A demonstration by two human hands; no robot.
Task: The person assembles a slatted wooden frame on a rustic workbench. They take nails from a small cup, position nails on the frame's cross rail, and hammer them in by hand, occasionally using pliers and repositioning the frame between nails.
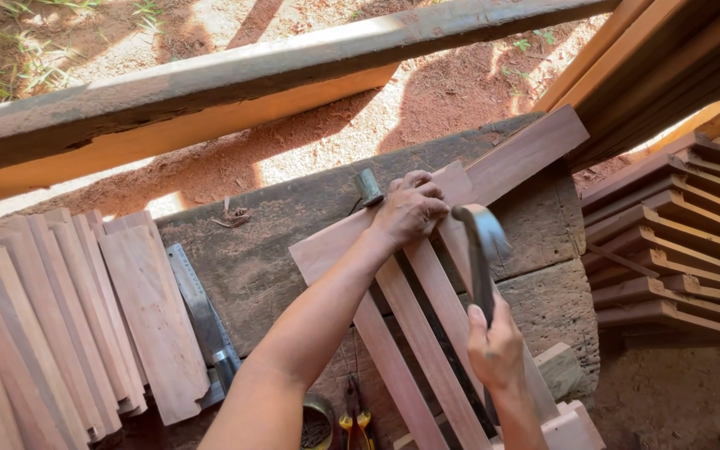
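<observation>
My left hand (pixel 411 208) presses down on a reddish wooden slat frame (pixel 427 333) where a long cross slat (pixel 510 162) meets the upright slats. My right hand (pixel 493 350) grips the handle of a metal hammer (pixel 478 242), its head raised just right of my left hand. The frame lies on a dark, worn wooden workbench (pixel 252 258). A small metal cylinder (pixel 368 186) stands just left of my left hand's fingers.
A fan of cut slats (pixel 68 325) lies on the left. A metal square ruler (pixel 197 308) rests beside them. Pliers with yellow handles (pixel 356 417) and a round tin (pixel 317 421) sit near the bottom. Finished frames (pixel 677 242) are stacked at right. A thick beam (pixel 210 92) crosses above.
</observation>
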